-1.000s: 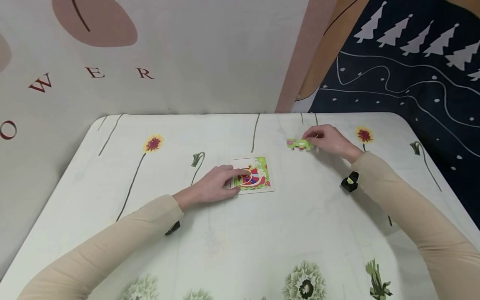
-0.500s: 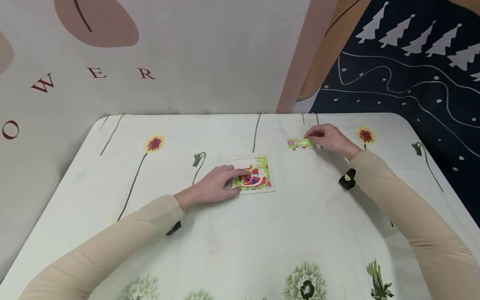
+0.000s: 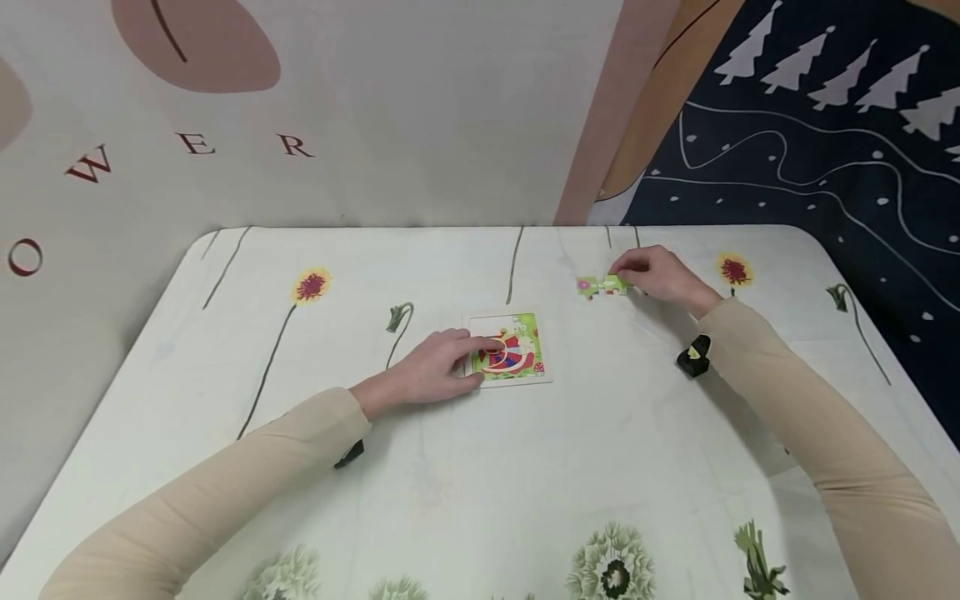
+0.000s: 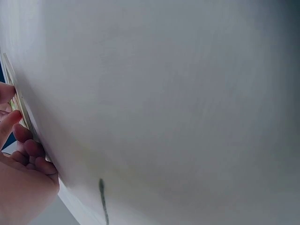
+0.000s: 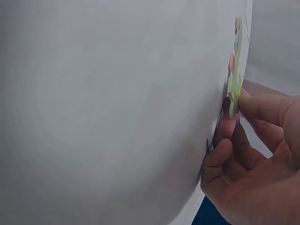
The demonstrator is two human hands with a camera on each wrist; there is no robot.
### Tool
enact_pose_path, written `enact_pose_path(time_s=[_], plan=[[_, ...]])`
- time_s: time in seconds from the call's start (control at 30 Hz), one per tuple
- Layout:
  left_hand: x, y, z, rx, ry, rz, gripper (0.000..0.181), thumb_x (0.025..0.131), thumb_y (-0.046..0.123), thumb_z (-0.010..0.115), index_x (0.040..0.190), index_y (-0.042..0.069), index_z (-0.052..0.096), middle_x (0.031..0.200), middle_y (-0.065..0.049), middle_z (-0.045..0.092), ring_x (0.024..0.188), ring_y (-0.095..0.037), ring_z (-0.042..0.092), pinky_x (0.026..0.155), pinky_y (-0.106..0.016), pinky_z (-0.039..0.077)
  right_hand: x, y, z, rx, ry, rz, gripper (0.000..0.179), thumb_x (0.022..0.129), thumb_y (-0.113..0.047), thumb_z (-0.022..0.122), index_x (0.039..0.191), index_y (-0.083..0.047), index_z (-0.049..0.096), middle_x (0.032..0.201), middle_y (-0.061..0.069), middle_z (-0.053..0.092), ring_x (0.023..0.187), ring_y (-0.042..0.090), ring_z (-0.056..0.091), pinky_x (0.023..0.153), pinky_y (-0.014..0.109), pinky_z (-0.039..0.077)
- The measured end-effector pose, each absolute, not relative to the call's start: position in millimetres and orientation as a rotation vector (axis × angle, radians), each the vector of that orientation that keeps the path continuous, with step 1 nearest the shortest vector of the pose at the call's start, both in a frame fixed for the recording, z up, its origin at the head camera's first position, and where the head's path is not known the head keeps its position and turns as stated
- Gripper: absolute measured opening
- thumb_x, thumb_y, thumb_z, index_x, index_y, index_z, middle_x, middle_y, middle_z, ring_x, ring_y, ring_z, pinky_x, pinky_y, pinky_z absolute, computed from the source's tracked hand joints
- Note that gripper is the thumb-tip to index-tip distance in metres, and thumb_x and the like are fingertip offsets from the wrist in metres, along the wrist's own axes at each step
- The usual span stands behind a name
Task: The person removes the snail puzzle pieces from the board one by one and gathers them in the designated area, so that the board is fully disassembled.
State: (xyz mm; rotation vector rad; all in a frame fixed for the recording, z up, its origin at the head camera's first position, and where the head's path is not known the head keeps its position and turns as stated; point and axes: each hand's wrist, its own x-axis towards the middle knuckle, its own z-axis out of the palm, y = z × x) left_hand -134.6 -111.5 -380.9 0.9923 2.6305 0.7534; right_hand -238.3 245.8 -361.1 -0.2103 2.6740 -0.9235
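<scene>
A small square jigsaw board [image 3: 525, 371] lies mid-table, its picture a red, blue and green snail with a bare pale area at upper left. My left hand [image 3: 431, 367] rests on the board's left side, index finger extended over the picture and thumb at the lower edge. In the left wrist view that hand's other fingers [image 4: 35, 149] curl beside the board. Farther right, my right hand [image 3: 660, 277] pinches a green puzzle piece [image 5: 235, 96] between thumb and fingers. Another green piece with a pink flower [image 3: 586, 287] lies at its left, seemingly joined to it.
A white cloth [image 3: 480, 483] printed with flowers and stems covers the table. Behind its far edge hang a pale printed curtain [image 3: 420, 125] and a dark blue one with white trees [image 3: 795, 158]. A black wrist device [image 3: 693, 357] sits under the right cuff.
The right hand has shifted slightly at the green pieces, keeping its pinch. The left hand stays on the board. The whole view has drifted slightly.
</scene>
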Motion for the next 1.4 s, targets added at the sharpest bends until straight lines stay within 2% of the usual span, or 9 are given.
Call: enact_pose_path(time_s=[0.2,0.5,0.6,0.7,0.87,0.97,1.1,1.2,1.4], plan=[[-135.4,-111.5,-382.2,0.986,2.628,0.748,0.049,0.089,0.019,0.065,0.137,0.017,0.061,0.078,0.001,0.048,0.069,-0.011,0.040,0.069,-0.026,0.032,-238.8,244.6,-362.1,-0.218,2.691,-0.918,0.027,0.102,-0.011,0.052,0.120,0.002,0.066,0.123,0.023,0.063,0.103,0.030,0.052,0.086,0.035,0.041],[-134.8,-110.7,-380.9,0.985,2.639,0.719,0.049,0.089,0.020,0.065,0.138,0.017,0.060,0.078,0.001,0.048,0.070,-0.012,0.040,0.071,-0.028,0.032,-238.8,247.8,-362.4,-0.166,2.665,-0.941,0.029,0.102,-0.013,0.051,0.125,0.001,0.063,0.130,0.023,0.059,0.116,0.034,0.050,0.103,0.048,0.040],[-135.0,-110.4,-379.3,0.984,2.633,0.701,0.049,0.090,0.021,0.064,0.139,0.017,0.059,0.079,0.000,0.049,0.071,-0.012,0.041,0.071,-0.028,0.032,-237.6,249.9,-361.3,-0.151,2.655,-0.956,0.030,0.102,-0.014,0.052,0.126,0.001,0.062,0.131,0.024,0.057,0.117,0.035,0.049,0.105,0.049,0.039],[-136.2,-110.4,-377.1,0.976,2.608,0.689,0.050,0.090,0.020,0.064,0.140,0.016,0.058,0.081,0.000,0.049,0.072,-0.012,0.042,0.069,-0.026,0.033,-235.6,251.0,-359.5,-0.153,2.658,-0.961,0.031,0.103,-0.015,0.052,0.127,0.001,0.062,0.131,0.024,0.057,0.116,0.035,0.048,0.101,0.046,0.040],[-139.8,-109.1,-373.5,0.980,2.569,0.694,0.046,0.091,0.017,0.064,0.137,0.012,0.060,0.078,-0.001,0.050,0.071,-0.012,0.042,0.067,-0.025,0.034,-231.1,248.6,-356.9,-0.189,2.673,-0.985,0.029,0.102,-0.015,0.054,0.124,0.001,0.064,0.126,0.023,0.060,0.109,0.031,0.053,0.085,0.032,0.044],[-141.6,-105.4,-372.4,0.997,2.564,0.717,0.042,0.091,0.015,0.062,0.132,0.012,0.063,0.079,-0.001,0.052,0.075,-0.013,0.043,0.071,-0.026,0.034,-227.7,245.9,-356.6,-0.245,2.682,-0.997,0.028,0.101,-0.013,0.054,0.121,0.003,0.065,0.124,0.024,0.062,0.107,0.031,0.055,0.084,0.030,0.044],[-143.4,-98.1,-371.8,1.013,2.547,0.767,0.041,0.092,0.015,0.062,0.132,0.012,0.064,0.095,-0.002,0.062,0.084,-0.015,0.045,0.076,-0.028,0.035,-223.2,241.7,-357.2,-0.330,2.684,-1.008,0.025,0.101,-0.012,0.055,0.118,0.003,0.067,0.120,0.024,0.065,0.104,0.030,0.058,0.085,0.029,0.044],[-144.6,-92.7,-370.9,1.021,2.528,0.789,0.041,0.093,0.016,0.063,0.133,0.013,0.063,0.102,-0.003,0.065,0.088,-0.016,0.046,0.079,-0.029,0.036,-220.2,237.8,-356.8,-0.351,2.677,-1.012,0.025,0.101,-0.013,0.055,0.117,0.001,0.068,0.120,0.022,0.066,0.103,0.029,0.059,0.082,0.026,0.043],[-148.1,-83.8,-372.2,1.061,2.526,0.822,0.039,0.093,0.013,0.062,0.132,0.010,0.064,0.076,0.000,0.051,0.078,-0.014,0.043,0.084,-0.031,0.034,-217.5,228.9,-357.9,-0.349,2.644,-1.020,0.024,0.100,-0.012,0.055,0.118,-0.002,0.068,0.122,0.019,0.065,0.104,0.029,0.058,0.081,0.030,0.045]])
